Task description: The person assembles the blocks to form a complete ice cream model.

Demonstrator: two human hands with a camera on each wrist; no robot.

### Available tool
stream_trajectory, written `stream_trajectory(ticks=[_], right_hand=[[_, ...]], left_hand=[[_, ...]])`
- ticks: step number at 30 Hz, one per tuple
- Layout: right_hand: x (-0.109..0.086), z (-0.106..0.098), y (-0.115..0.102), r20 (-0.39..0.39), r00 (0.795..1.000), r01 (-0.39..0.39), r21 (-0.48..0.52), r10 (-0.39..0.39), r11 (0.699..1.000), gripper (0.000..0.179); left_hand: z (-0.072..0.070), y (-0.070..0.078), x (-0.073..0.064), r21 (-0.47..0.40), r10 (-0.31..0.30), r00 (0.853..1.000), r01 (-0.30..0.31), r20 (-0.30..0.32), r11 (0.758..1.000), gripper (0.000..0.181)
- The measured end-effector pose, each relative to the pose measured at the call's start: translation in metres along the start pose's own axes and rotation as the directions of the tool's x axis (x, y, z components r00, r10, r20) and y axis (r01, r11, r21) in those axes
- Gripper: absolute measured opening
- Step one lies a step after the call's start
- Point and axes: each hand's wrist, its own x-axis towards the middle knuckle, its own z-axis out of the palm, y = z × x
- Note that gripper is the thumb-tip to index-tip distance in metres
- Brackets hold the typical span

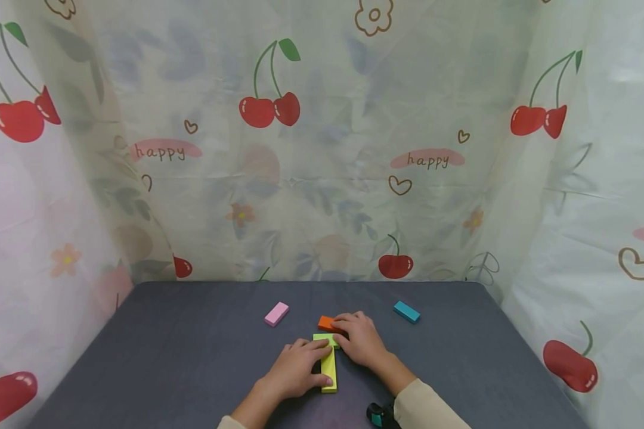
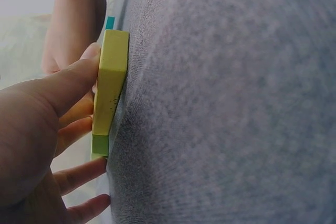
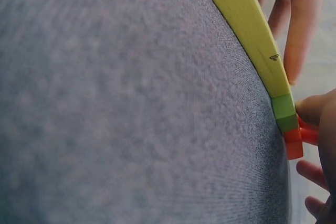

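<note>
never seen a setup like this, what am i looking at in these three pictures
These are a person's two bare hands at work. The wide picture comes from a camera worn on the head; the two close-ups come from cameras on the left and right wrists. On the dark grey table lie five small blocks: a yellow block, a light green block at its far end, an orange block just beyond, a pink block off left and a blue block off right. The left hand touches the yellow one; the right hand rests at the orange and green ones. None looks lifted.
</note>
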Motion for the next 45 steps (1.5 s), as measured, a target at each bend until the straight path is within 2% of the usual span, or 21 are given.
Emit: stream_trajectory(ticks=[10, 19, 28, 40, 45], right_hand=[[-0.0001, 0.0012, -0.0012, 0.025, 1.0, 0.016, 0.016, -0.016, 1.0, 0.028], [-0.0004, 0.0033, 0.0004, -0.002, 0.997, 0.081, 0.05, -0.081, 0.995, 0.027], [0.0004, 0.0035, 0.001, 0.004, 0.995, 0.102, 0.059, -0.102, 0.993, 0.027], [-0.0005, 0.0011, -0.0019, -0.028, 0.99, 0.138, 0.02, -0.138, 0.99, 0.023], [-0.0006, -0.0011, -0.0011, -0.076, 0.986, 0.157, 0.081, -0.151, 0.984, 0.02]], left_hand=[[0.0003, -0.0005, 0.0002, -0.014, 0.001, 1.0, -0.001, 0.005, 1.0, 0.065], [-0.002, 0.0004, -0.0006, -0.015, -0.007, 1.0, 0.007, 0.007, 1.0, 0.066], [-0.001, 0.0012, -0.0016, -0.013, -0.009, 1.0, 0.009, 0.003, 1.0, 0.065], [-0.0005, 0.001, -0.0017, -0.017, -0.002, 1.0, 0.002, -0.005, 1.0, 0.064], [-0.0004, 0.0014, -0.0016, -0.02, 0.01, 1.0, -0.01, -0.019, 1.0, 0.061]])
